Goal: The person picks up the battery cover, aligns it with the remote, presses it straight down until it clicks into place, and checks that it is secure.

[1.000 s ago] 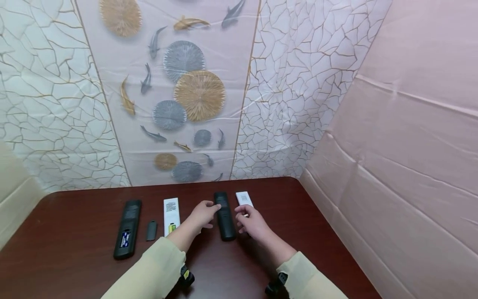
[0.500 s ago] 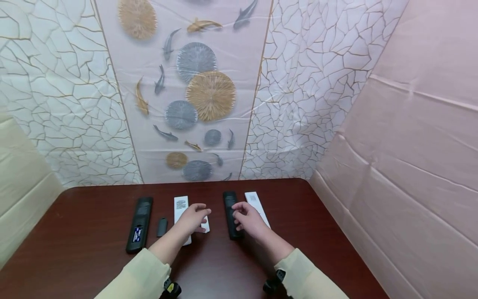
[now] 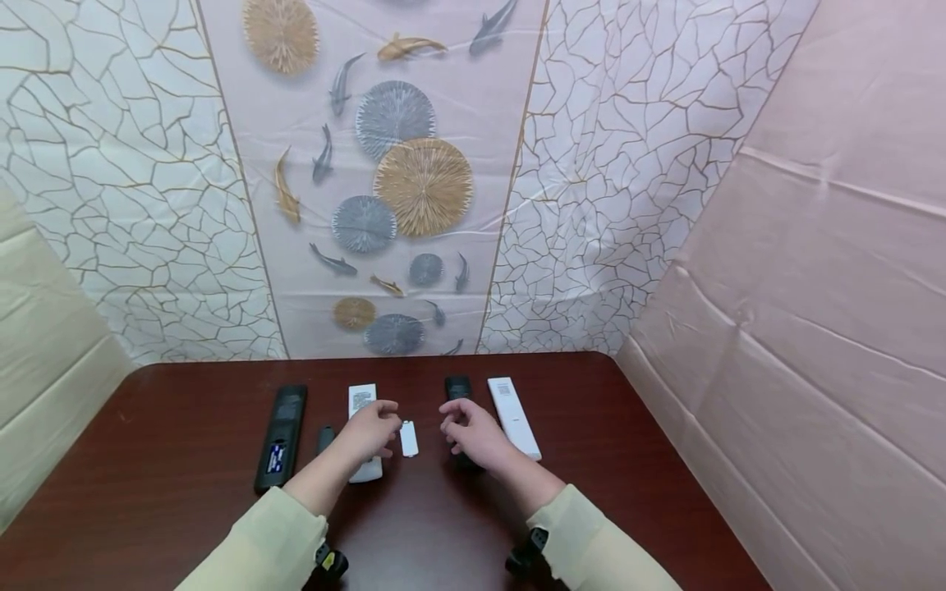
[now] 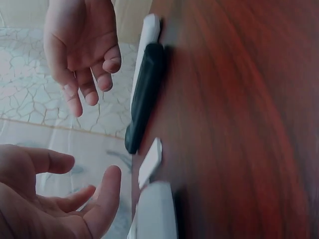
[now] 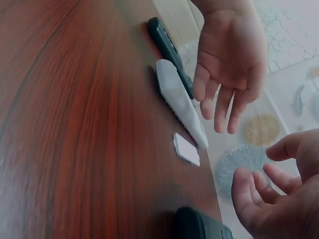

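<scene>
My left hand (image 3: 365, 431) hovers over the left white remote control (image 3: 362, 395), its fingers loosely bent around nothing. The middle of that remote is hidden beneath it. Just right of its fingertips lies a small white battery cover (image 3: 409, 439). My right hand (image 3: 476, 433) hangs over the right black remote control (image 3: 457, 385) and hides most of it. In the left wrist view both hands stand raised beside the tabletop, palms bare. Another white remote control (image 3: 515, 419) lies face down right of the right hand, its back closed.
Farther left, a black remote control (image 3: 282, 423) lies with its compartment uncovered, blue batteries (image 3: 277, 457) inside. A dark battery cover (image 3: 325, 437) sits beside it, partly behind the left forearm. The brown table (image 3: 185, 443) meets a patterned cloth (image 3: 591, 205) at the back.
My left hand has drawn back leftward from the right black remote to over the left white one. My right hand moved left off the right white remote, over the black one. The head view turned left.
</scene>
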### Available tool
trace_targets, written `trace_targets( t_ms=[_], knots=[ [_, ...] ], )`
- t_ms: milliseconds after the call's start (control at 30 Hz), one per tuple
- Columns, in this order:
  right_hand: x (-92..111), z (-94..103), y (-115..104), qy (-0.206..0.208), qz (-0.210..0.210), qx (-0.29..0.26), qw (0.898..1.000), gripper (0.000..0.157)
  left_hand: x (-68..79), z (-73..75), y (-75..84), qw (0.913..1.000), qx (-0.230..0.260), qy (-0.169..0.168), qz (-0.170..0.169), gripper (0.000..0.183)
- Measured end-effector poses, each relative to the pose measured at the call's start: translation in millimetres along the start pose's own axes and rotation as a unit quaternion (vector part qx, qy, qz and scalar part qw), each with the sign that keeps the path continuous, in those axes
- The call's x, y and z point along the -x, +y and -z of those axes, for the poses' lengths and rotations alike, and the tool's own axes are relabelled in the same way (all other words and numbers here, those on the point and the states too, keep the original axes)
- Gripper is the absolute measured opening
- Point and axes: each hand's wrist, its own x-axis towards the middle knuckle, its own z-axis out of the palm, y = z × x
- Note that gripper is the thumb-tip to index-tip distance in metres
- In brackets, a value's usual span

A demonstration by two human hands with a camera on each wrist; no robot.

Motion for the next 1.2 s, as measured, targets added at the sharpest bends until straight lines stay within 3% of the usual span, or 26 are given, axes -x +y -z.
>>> trace_targets(
  t_ms=[133,267,367,600,800,1000,1200],
  knots=[
    [-6.0,-12.8,-1.5,-0.017,-0.006,0.047,0.999,0.027,-1.2,13.3,-0.7,0.9916,-0.125,0.025,-0.022,0.047],
    [-13.9,-25.4,-3.3,-0.033,-0.005,0.101,0.994,0.033,-6.1,23.8,-2.8,0.9650,-0.252,0.063,-0.036,0.048],
    [-19.1,-34.0,-6.1,-0.034,-0.002,0.144,0.989,0.035,-11.5,27.5,-6.0,0.9511,-0.298,0.078,-0.023,0.050],
    [-29.8,-50.7,-14.5,-0.038,-0.032,0.192,0.980,0.040,-22.0,28.3,-14.4,0.9357,-0.341,0.090,0.007,0.053],
    [-39.2,-59.6,-14.3,-0.028,-0.072,0.204,0.976,0.044,-29.1,25.9,-17.3,0.9311,-0.351,0.100,0.011,0.054],
    [-47.2,-63.9,-11.8,-0.026,-0.105,0.217,0.970,0.048,-35.4,24.6,-15.8,0.9261,-0.365,0.091,0.029,0.055],
    [-52.2,-65.3,-11.8,-0.033,-0.122,0.241,0.962,0.046,-40.2,25.1,-15.3,0.9265,-0.366,0.076,0.040,0.064]
  ],
)
